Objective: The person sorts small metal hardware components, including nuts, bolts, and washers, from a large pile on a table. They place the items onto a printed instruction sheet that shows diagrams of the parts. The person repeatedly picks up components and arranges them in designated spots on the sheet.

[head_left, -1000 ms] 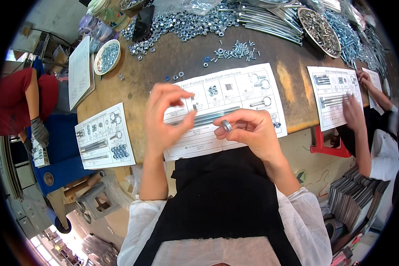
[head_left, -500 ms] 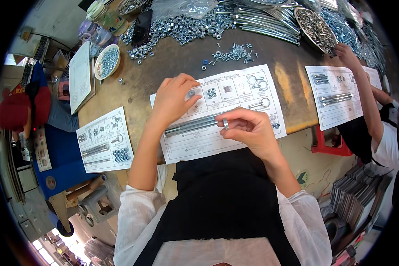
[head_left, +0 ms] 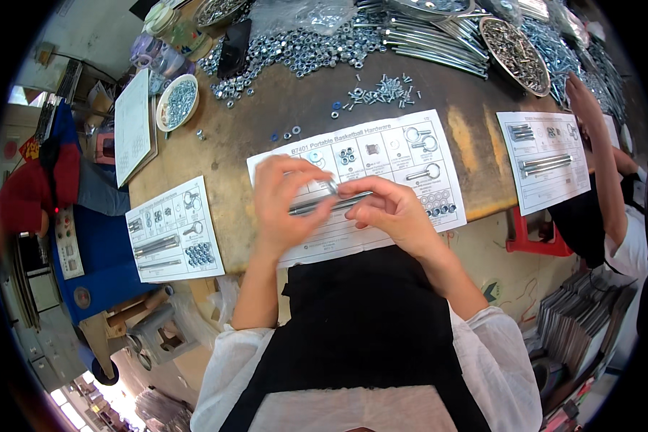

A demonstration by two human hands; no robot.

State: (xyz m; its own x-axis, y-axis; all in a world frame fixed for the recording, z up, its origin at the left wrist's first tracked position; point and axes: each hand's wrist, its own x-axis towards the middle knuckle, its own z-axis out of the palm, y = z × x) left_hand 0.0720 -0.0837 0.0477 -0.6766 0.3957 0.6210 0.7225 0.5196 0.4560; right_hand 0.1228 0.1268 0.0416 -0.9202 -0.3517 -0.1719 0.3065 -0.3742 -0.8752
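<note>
A white printed parts sheet (head_left: 399, 155) lies on the brown table (head_left: 266, 115) in front of me, with nuts, eye bolts and washers set on its pictures. My left hand (head_left: 284, 205) and my right hand (head_left: 392, 212) meet above the sheet's lower middle. Together they grip a long silver bolt (head_left: 331, 203) lying level, left hand at its left part, right hand at its right end. A small nut sits between my fingertips near the bolt's middle.
Heaps of silver nuts (head_left: 302, 47), long rods (head_left: 425, 43) and a round tray of hardware (head_left: 515, 47) fill the far side. A bowl of nuts (head_left: 178, 103) stands at the left. A second sheet (head_left: 171, 230) lies left; another person's arm (head_left: 597, 137) reaches over a sheet (head_left: 547, 158) at right.
My hands came together over the sheet and lifted a long bolt between them. The person at right moved an arm from their sheet up toward the round tray.
</note>
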